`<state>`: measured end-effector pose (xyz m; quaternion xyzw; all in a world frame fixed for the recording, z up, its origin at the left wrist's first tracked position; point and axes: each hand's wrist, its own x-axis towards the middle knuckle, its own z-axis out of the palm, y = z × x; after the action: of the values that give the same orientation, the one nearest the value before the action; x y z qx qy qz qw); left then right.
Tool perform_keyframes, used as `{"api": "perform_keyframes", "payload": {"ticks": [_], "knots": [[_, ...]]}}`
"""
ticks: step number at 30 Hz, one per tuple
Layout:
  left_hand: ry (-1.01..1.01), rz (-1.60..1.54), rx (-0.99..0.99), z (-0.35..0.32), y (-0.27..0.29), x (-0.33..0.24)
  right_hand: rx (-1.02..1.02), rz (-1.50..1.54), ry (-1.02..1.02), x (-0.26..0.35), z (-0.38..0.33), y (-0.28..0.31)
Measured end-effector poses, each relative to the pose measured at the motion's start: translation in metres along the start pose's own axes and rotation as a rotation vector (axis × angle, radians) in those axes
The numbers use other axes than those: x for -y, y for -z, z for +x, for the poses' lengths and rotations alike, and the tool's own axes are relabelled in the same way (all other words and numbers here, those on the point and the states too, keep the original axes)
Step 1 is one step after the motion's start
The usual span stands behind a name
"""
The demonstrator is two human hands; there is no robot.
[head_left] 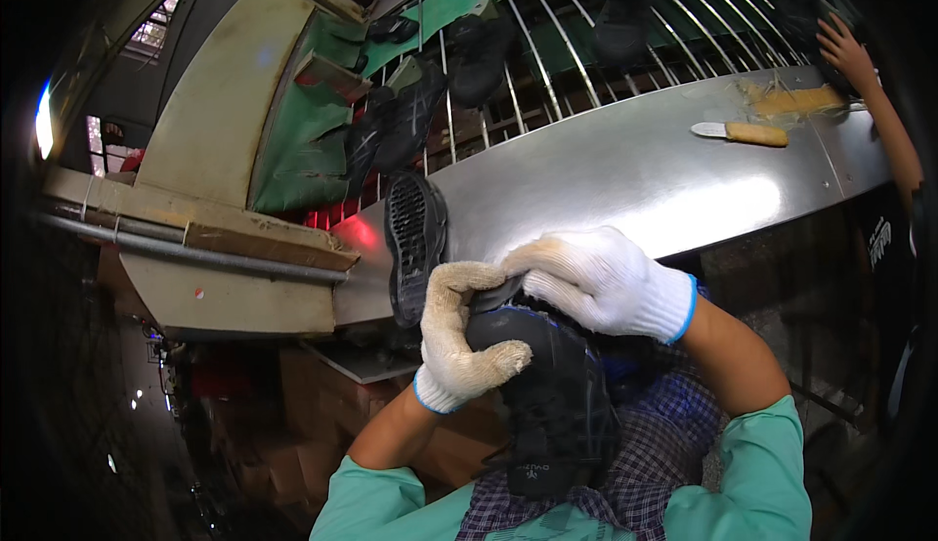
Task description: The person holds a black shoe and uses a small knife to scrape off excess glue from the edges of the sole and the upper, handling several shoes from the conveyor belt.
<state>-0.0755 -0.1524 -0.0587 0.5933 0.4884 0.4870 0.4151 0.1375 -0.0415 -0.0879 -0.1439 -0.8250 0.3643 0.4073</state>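
A black shoe [552, 394] lies against my checkered apron, its heel toward me and its toe pointing away. My left hand [454, 336], in a worn off-white knit glove, wraps round the toe, thumb on the near side and fingers over the far edge. My right hand [606, 279], in a whiter glove with a blue cuff, has its fingers curled down on a dark grey strip along the shoe's far edge; its fingertips are partly hidden. Just left of my hands, a black shoe sole [412, 238] with a ridged cavity rests at the metal ledge.
Across the metal ledge [606, 174] lies a short knife [743, 133] with a wooden handle. Beyond it, several black shoes [484, 52] sit on a roller rack [547, 47]. At far right another person's bare hand [846, 52] touches a dark shoe. A cream machine panel [220, 91] stands left.
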Motion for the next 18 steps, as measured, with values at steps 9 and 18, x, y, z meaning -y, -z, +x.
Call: {"api": "perform_keyframes", "payload": {"ticks": [9,18], "knots": [[0.372,0.167,0.261,0.049,0.019,-0.009,0.0,-0.075,-0.176,0.026,-0.086,0.021],[0.407,0.132,0.361,0.067,0.025,-0.015,-0.253,0.06,-0.235,-0.021,-0.084,-0.011]]}}
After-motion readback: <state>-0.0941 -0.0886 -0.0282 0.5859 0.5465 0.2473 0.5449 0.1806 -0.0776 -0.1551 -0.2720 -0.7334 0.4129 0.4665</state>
